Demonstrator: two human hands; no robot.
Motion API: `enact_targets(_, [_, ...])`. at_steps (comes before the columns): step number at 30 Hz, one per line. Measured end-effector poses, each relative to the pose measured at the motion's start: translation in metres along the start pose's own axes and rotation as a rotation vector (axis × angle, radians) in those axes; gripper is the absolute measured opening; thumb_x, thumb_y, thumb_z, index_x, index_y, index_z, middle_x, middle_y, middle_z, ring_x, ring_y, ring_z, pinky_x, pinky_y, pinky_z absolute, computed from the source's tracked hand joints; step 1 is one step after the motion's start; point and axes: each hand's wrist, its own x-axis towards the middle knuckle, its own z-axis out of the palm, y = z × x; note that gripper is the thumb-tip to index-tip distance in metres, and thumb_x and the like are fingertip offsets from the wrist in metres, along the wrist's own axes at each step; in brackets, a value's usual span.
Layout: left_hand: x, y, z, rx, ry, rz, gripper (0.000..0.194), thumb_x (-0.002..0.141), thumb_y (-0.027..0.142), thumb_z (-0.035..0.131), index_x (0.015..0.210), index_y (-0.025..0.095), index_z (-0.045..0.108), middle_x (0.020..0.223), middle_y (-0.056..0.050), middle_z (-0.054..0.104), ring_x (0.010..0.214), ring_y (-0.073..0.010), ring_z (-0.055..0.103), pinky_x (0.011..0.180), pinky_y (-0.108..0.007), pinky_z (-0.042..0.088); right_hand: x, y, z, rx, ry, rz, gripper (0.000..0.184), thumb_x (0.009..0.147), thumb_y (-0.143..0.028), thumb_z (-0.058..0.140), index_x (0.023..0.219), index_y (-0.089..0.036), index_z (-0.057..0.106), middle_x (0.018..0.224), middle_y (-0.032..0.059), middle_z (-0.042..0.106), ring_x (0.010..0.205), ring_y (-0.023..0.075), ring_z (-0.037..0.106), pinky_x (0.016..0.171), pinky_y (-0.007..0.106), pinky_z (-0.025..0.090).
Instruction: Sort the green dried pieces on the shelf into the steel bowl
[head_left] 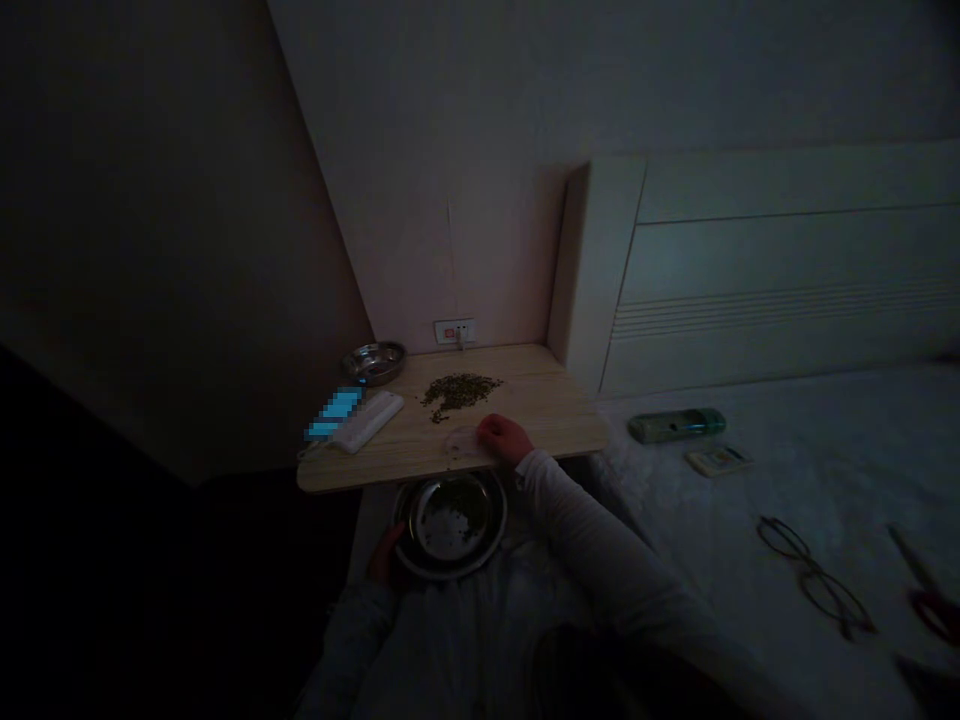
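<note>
On the wooden tabletop (540, 390) lies a loose pile of small greenish-brown grains (459, 392), perhaps beans. My right hand (501, 438) is closed in front of the pile, near the table's front edge. From its fingers a thin translucent plastic piece (463, 441) reaches left over the wood, with a few grains beside it. Below the edge, on my lap, sits a round metal bowl (495, 515) holding more green grains (459, 500). My left hand (386, 555) grips this bowl's left rim; its fingers are partly hidden in the dark.
A second metal bowl (373, 362) stands at the tabletop's back left corner. In front of it are a white power strip (369, 420) and a blurred-out lit screen (335, 412). On the bed at right lie a green bottle (677, 425), a packet (718, 460), glasses (814, 575) and scissors (934, 605).
</note>
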Motion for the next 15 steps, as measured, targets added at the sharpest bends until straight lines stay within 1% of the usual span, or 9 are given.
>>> enact_targets(2, [-0.0009, 0.0010, 0.0016, -0.045, 0.000, -0.045, 0.022, 0.067, 0.015, 0.043, 0.052, 0.024, 0.056, 0.060, -0.005, 0.065, 0.096, -0.0205, 0.050, 0.081, -0.031, 0.038, 0.0001, 0.0000, -0.0003, -0.003, -0.008, 0.008, 0.010, 0.067, -0.025, 0.046, 0.070, -0.018, 0.052, 0.062, -0.0018, 0.057, 0.059, 0.0091, 0.049, 0.056, 0.021, 0.036])
enact_targets(6, [-0.0039, 0.0038, 0.0047, -0.124, -0.049, -0.150, 0.024, 0.069, 0.017, 0.041, 0.051, 0.023, 0.056, 0.055, -0.004, 0.064, 0.088, -0.0200, 0.055, 0.077, -0.030, 0.041, 0.0002, 0.0009, -0.0007, -0.012, -0.018, -0.004, 0.009, 0.066, -0.025, 0.047, 0.069, -0.018, 0.052, 0.062, -0.0018, 0.057, 0.059, 0.0095, 0.049, 0.057, 0.021, 0.035])
enact_targets(11, [-0.0025, 0.0026, 0.0030, -0.152, -0.017, -0.157, 0.026, 0.070, 0.013, 0.040, 0.050, 0.021, 0.055, 0.051, -0.003, 0.063, 0.083, -0.0174, 0.058, 0.077, -0.028, 0.041, 0.0009, 0.0040, 0.0010, 0.053, -0.044, 0.002, 0.009, 0.066, -0.025, 0.047, 0.070, -0.017, 0.051, 0.061, -0.0020, 0.057, 0.058, 0.0089, 0.049, 0.057, 0.021, 0.036])
enact_targets(15, [-0.0050, 0.0045, 0.0045, -0.168, -0.043, -0.172, 0.025, 0.070, 0.013, 0.040, 0.052, 0.020, 0.056, 0.051, -0.002, 0.063, 0.083, -0.0176, 0.057, 0.078, -0.029, 0.040, -0.0002, 0.0018, 0.0007, 0.073, -0.054, 0.002, 0.009, 0.066, -0.025, 0.047, 0.069, -0.017, 0.051, 0.060, -0.0021, 0.057, 0.057, 0.0085, 0.049, 0.058, 0.021, 0.036])
